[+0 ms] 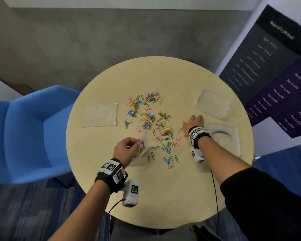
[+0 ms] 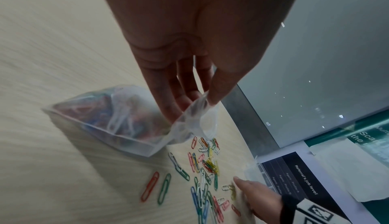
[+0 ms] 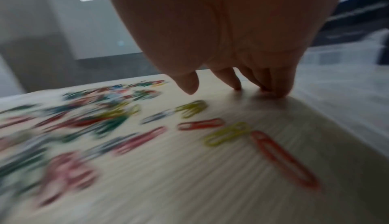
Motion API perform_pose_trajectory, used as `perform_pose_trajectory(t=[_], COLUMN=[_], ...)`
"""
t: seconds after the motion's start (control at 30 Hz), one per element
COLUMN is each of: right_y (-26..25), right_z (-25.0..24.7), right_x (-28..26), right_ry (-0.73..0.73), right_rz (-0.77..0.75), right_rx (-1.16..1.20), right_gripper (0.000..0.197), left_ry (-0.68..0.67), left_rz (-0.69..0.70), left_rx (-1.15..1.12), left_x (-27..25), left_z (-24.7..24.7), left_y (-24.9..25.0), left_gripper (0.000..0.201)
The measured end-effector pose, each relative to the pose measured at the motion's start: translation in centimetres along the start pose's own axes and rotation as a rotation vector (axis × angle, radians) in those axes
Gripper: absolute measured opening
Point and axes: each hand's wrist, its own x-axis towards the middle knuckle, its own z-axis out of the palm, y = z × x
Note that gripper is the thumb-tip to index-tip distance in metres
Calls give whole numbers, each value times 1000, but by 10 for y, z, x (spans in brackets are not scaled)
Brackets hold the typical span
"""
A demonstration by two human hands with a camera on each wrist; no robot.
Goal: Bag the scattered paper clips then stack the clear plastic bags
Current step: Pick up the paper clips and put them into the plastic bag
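Many coloured paper clips (image 1: pixel 150 119) lie scattered over the middle of the round table (image 1: pixel 163 197). My left hand (image 1: pixel 127 150) pinches the mouth of a small clear bag (image 2: pixel 126 121) partly filled with clips, near the table's front left. My right hand (image 1: pixel 194 123) lies flat with straight fingers, fingertips (image 3: pixel 277 92) touching the table at the right edge of the scatter, beside a clear plastic tray (image 1: pixel 229 136). Nothing is held in it. The right wrist view is blurred, showing loose clips (image 3: pixel 231 132) under the palm.
A flat pile of clear bags (image 1: pixel 101 115) lies at the left of the table. A clear plastic lid or box (image 1: pixel 213 103) sits at the back right. A blue chair (image 1: pixel 30 133) stands left of the table, a dark poster (image 1: pixel 276 75) to the right.
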Motion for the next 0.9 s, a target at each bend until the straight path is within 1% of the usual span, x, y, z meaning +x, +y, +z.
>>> perform_pose_trajectory(t=[0.07,0.13,0.2,0.27,0.3,0.37,0.4,0.43,0.47,0.5,0.57,0.67,0.77,0.83,0.9], right_y=[-6,-14,-18,-15,-10,2,9,13,13,10,-4,-30,-45,-46,-41], right_z=[9,24,39,40,35,25,22,24,27,33,45,59,61,57,53], right_x=[-16,-39,-63,-77,-79,-75,-73,-70,-69,-70,-75,-89,-98,-100,-94], right_ry=[-9,-60,-105,-99,-52,58,65,41,6,-20,-23,-7,23,53,45], right_rz=[-20,-78,-194,-297,-297,-201,-127,-71,-48,-63,-173,-343,-455,-538,-610], right_rx=[-13,-54,-98,-74,-56,-42,-15,26,60,67,15,-87,-210,-238,-257], right_gripper=[70,69,63,58,58,67,75,84,89,91,91,81,59,44,33], left_ry=[2,0,-7,-16,-22,-27,-29,-31,-32,-36,-46,-52,-49,-40,-27], left_rz=[2,4,8,-2,-10,-19,-24,-27,-31,-36,-41,-52,-61,-73,-85], left_rx=[4,-3,-13,-26,-42,-61,-67,-73,-82,-92,-108,-125,-162,-204,-267], left_x=[-2,-4,-4,-5,-5,-6,-6,-6,-6,-6,-6,-6,-5,-5,-5], left_z=[-2,-3,-4,-5,-6,-10,-11,-12,-13,-14,-15,-16,-16,-17,-17], left_y=[0,1,3,7,9,11,11,10,9,7,5,4,8,7,5], left_gripper=[11,9,7,8,9,11,12,13,13,13,14,14,16,18,18])
